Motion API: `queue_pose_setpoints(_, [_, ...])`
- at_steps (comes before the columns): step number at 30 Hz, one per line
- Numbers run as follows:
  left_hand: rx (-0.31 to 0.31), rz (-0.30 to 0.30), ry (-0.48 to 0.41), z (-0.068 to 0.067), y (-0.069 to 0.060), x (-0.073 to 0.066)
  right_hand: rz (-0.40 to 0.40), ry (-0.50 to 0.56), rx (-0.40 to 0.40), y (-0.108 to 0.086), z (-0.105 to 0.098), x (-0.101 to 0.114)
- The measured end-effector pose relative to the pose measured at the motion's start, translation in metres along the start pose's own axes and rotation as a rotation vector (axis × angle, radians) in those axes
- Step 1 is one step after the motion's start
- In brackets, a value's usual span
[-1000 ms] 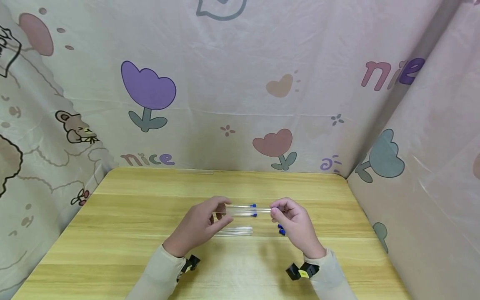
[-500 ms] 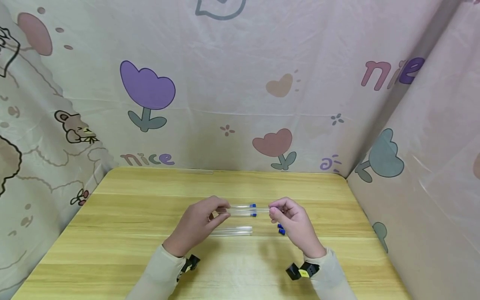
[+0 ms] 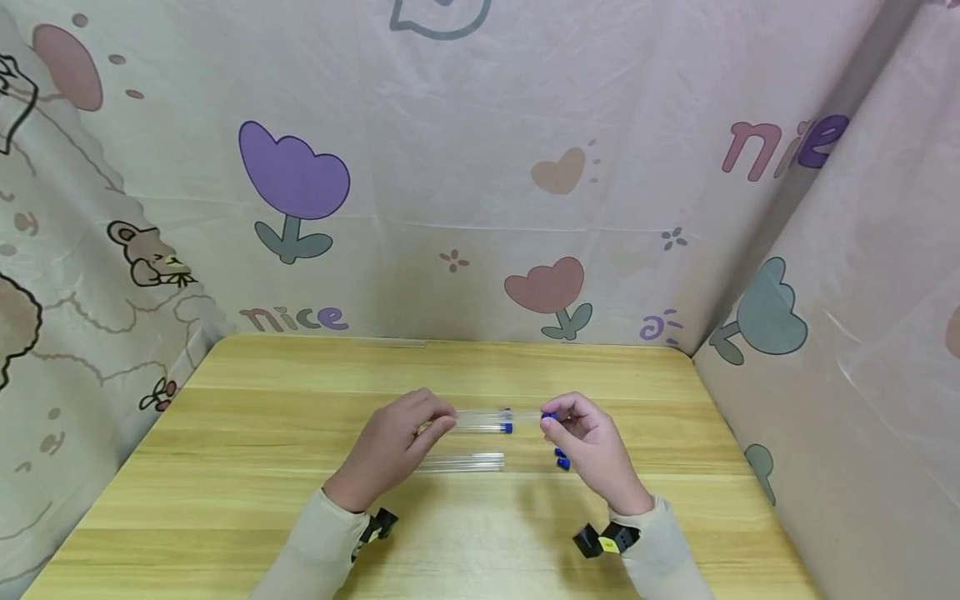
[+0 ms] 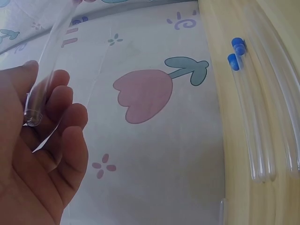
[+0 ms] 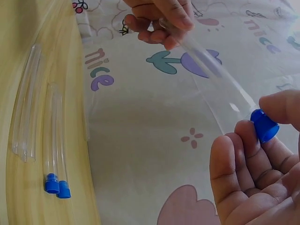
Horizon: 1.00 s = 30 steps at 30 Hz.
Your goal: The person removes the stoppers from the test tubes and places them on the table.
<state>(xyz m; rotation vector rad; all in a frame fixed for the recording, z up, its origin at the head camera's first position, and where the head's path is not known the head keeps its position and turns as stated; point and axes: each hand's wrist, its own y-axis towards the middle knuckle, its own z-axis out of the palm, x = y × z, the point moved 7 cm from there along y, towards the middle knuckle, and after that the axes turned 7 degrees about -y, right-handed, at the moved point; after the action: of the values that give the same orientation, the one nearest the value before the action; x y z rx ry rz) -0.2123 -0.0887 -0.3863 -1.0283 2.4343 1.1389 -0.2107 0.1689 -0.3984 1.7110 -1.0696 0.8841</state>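
Note:
A clear test tube (image 5: 215,70) is held level above the table between both hands. Its rounded end lies between the thumb and fingers of my left hand (image 3: 393,450). At the tube's other end, my right hand (image 3: 596,454) pinches a blue cap (image 5: 265,126) that sits at the tube's mouth; how deep it goes in cannot be told. Behind the held tube, capped test tubes (image 3: 483,429) lie on the table. Nearer to me lie several uncapped tubes (image 3: 465,462), partly hidden by the left hand. Loose blue caps (image 3: 562,459) rest beside the right hand.
The wooden table (image 3: 225,483) ends at a patterned curtain (image 3: 420,167) at the back, with more curtain on both sides. One more clear tube (image 3: 397,343) lies along the table's far edge.
My left fingers have drawn together on the tube's end, where they stood apart before. The blue cap now shows between my right thumb and fingers. Both hands have barely moved otherwise.

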Motion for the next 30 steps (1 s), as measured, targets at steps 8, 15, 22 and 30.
queue_pose_setpoints(8, [-0.002, -0.025, 0.008, 0.001, -0.001, 0.007, 0.017, 0.036, -0.013, 0.000, -0.002, 0.000])
queue_pose_setpoints(15, [0.041, -0.125, 0.051, 0.007, -0.003, 0.019, 0.009, 0.029, -0.013, -0.001, -0.002, 0.000])
queue_pose_setpoints(22, [0.148, -0.265, 0.139, 0.018, -0.008, 0.037, -0.010, 0.022, -0.005, -0.001, 0.000, 0.002])
queue_pose_setpoints(30, [0.220, -0.375, 0.167, 0.030, -0.016, 0.057, -0.005, -0.068, -0.041, -0.001, 0.000, 0.000])
